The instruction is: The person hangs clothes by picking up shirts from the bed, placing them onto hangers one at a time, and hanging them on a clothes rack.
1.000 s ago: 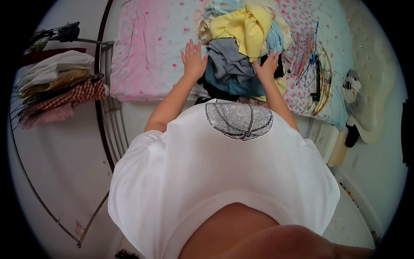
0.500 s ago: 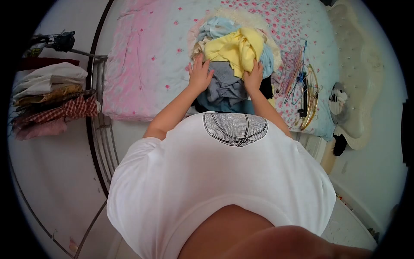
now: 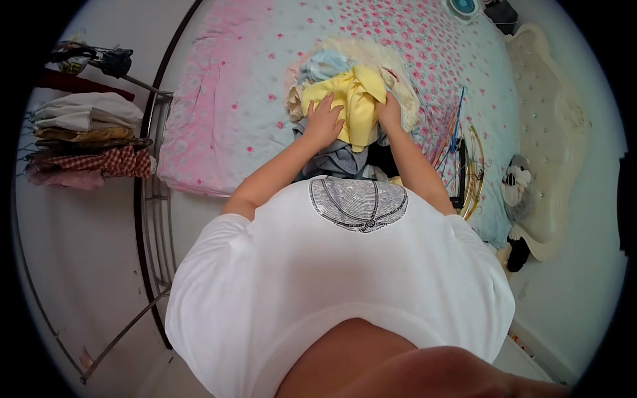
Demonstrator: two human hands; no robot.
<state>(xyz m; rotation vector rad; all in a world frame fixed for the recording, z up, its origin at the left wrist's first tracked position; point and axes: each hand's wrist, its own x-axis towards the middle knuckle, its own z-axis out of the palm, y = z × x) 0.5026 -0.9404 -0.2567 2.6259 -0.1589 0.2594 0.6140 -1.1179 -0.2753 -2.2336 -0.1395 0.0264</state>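
A yellow garment [image 3: 357, 106] lies crumpled on top of a heap of clothes on the bed. My left hand [image 3: 323, 124] rests on its left side with the fingers spread. On the opposite side, my right hand [image 3: 390, 113] has its fingers closed at the garment's edge; the fingertips are partly hidden. Below the yellow cloth, toward my body, are a grey garment [image 3: 340, 161] and a black one [image 3: 381, 158]. A light blue garment [image 3: 325, 64] and a cream ruffled cloth [image 3: 352, 48] show behind it.
The heap sits on a pink and pale blue floral bedspread [image 3: 232, 86]. Several hangers [image 3: 472, 172] lie at the right, near a tufted headboard [image 3: 541, 132]. At the left, clothes [image 3: 99, 139] hang on a metal rack. A round blue-topped object [image 3: 462, 6] is at the far edge.
My left hand has moved from the grey garment's edge onto the yellow garment. The yellow garment has shifted and now covers more of the grey one. The camera view has tilted slightly.
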